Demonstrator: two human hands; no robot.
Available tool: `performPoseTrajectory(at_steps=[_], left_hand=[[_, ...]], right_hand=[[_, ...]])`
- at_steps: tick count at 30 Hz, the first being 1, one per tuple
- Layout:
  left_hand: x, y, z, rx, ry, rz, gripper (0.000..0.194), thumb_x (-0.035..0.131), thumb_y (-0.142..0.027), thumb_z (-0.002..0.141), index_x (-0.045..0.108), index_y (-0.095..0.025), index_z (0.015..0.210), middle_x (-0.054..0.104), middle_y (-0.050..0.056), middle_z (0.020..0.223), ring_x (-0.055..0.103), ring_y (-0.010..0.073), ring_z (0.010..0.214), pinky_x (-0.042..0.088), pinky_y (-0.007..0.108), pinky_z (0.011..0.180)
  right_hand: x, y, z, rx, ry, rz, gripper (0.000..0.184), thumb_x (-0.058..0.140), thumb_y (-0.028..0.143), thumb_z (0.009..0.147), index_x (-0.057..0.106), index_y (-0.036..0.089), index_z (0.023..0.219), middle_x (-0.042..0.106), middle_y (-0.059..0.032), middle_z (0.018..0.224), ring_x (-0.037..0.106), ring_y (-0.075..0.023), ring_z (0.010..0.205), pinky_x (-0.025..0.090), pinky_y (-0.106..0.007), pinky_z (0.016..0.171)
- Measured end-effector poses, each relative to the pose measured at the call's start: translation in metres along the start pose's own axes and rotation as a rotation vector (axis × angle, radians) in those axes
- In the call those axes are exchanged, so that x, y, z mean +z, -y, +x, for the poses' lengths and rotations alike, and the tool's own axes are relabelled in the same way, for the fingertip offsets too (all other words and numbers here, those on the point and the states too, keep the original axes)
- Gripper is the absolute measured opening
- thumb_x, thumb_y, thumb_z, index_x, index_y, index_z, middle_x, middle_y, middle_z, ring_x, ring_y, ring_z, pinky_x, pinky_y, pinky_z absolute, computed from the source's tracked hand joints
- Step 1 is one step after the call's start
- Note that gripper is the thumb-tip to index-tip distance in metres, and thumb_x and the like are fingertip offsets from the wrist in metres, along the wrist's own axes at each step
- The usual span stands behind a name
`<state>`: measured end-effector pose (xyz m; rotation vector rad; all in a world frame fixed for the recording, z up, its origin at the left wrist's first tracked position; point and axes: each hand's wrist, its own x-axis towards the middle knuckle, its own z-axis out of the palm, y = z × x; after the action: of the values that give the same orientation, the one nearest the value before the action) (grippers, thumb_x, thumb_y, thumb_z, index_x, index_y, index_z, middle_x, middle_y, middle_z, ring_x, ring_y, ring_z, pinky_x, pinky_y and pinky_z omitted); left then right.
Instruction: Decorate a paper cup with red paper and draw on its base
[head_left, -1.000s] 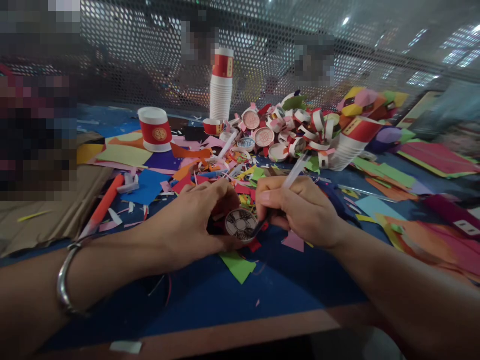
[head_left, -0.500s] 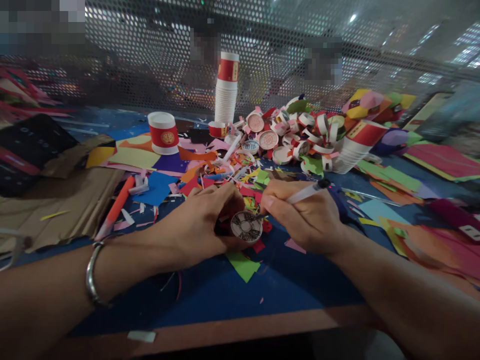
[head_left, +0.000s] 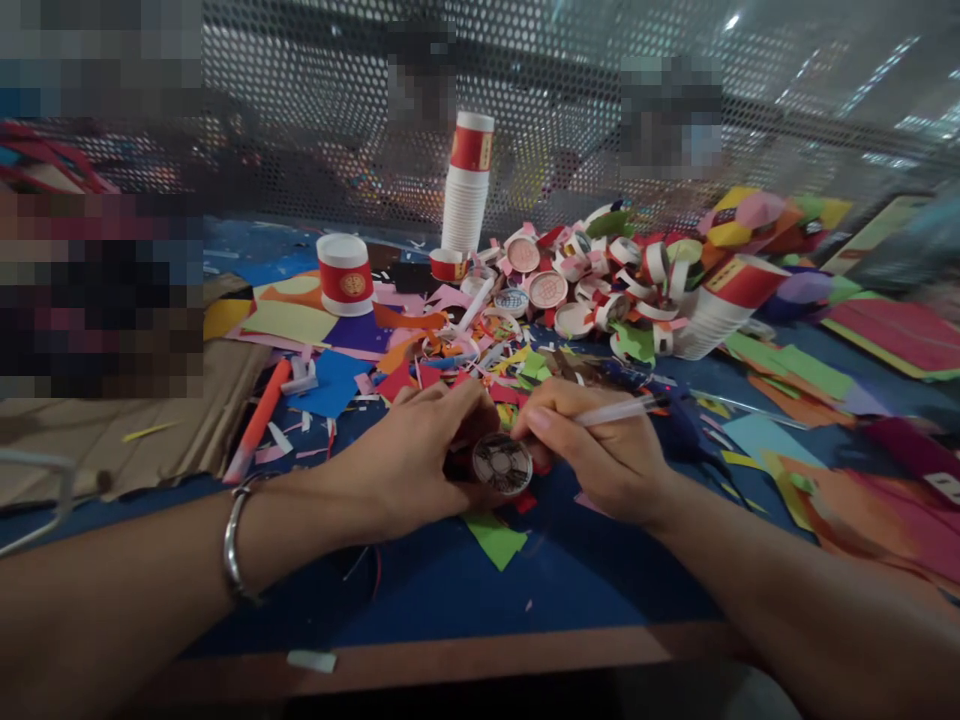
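My left hand (head_left: 405, 455), with a silver bangle on its wrist, grips a cut-down paper cup (head_left: 502, 464). The cup's round white bottom faces up and carries dark drawn lines in a radiating pattern. In my right hand (head_left: 600, 455) is a pen (head_left: 619, 410) with a clear barrel and a dark end. Its tip is hidden behind my fingers at the right edge of the cup bottom, so contact cannot be made out. Below the cup lies a green paper scrap (head_left: 496, 540), with red scraps close by.
Behind my hands are paper scraps (head_left: 420, 345) and a heap of cut cup bottoms (head_left: 547, 290). A cup stack (head_left: 465, 195) stands beyond; another stack (head_left: 727, 305) leans at right. Left are a red-and-white cup (head_left: 345, 275), an orange stick (head_left: 259, 420) and cardboard (head_left: 180, 420).
The whole view has shifted, so things appear slightly farther right. The pen's rear end sits lower, its barrel flatter. Both hands keep their holds, and the cup bottom looks slightly turned.
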<state>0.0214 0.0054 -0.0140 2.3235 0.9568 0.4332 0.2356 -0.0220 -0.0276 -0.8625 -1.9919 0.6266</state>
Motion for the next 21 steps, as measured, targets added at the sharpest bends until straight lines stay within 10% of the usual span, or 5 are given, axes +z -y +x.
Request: performPoseTrajectory(at_steps=[21], left_hand=[[0.003, 0.005, -0.001, -0.021, 0.004, -0.083, 0.041, 0.08, -0.036, 0.076, 0.056, -0.024, 0.106, 0.07, 0.004, 0.108, 0.064, 0.0277, 0.106, 0.049, 0.042, 0.089]], right_hand=[[-0.013, 0.01, -0.005, 0.012, -0.048, -0.105, 0.024, 0.049, 0.018, 0.101, 0.065, 0.02, 0.082, 0.059, 0.0011, 0.065, 0.056, -0.0124, 0.058, 0.044, -0.03, 0.059]])
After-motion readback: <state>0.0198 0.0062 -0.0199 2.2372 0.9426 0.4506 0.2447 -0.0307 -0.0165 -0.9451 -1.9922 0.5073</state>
